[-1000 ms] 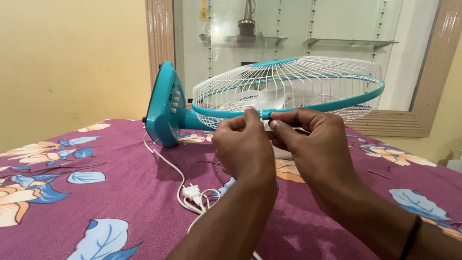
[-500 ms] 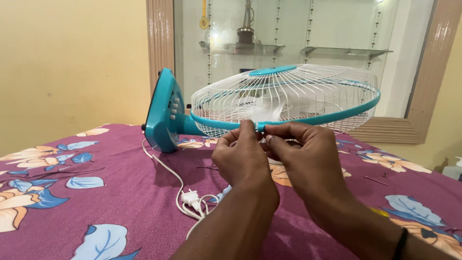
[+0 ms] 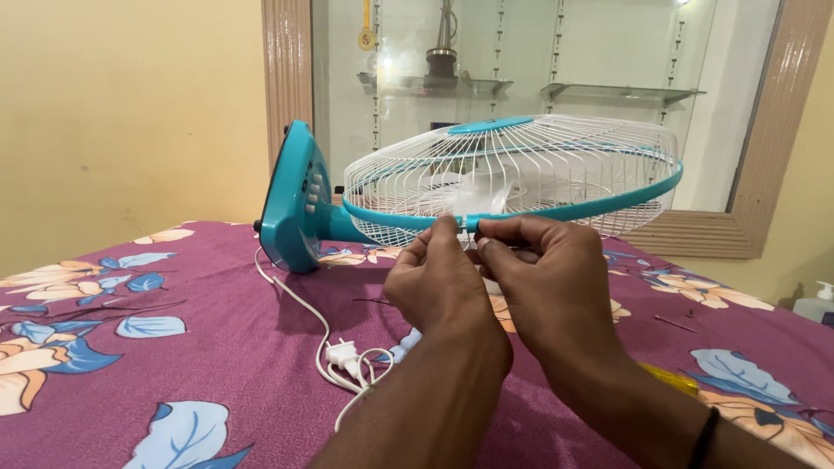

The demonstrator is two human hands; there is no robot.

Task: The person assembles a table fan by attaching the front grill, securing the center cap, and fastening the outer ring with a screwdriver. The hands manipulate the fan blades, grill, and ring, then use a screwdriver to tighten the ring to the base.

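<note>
At the near edge of the fan (image 3: 486,182), head view: your left hand (image 3: 439,282) and right hand (image 3: 547,287) meet on the teal ring (image 3: 599,204) that runs round the white wire guard (image 3: 539,161). Left thumb and forefinger are pinched together on the ring at its small clasp; right thumb and forefinger are pinched on the same spot from the other side, fingertips of both hands almost touching. Both grips are nearly closed, with only the ring and clasp between the fingers. What exactly sits under the fingertips is too small to tell.

Beyond the grip, the guard lies roughly flat and raised off the bedsheet (image 3: 174,347), which is purple with a flower print. Left of the grip, the teal base (image 3: 295,200) stands on its edge on the sheet. Below and left of the grip, the white cord (image 3: 300,304) trails to its plug (image 3: 341,353). Right of your right wrist, a yellow tool (image 3: 669,379) lies on the sheet, partly hidden by your forearm.
</note>
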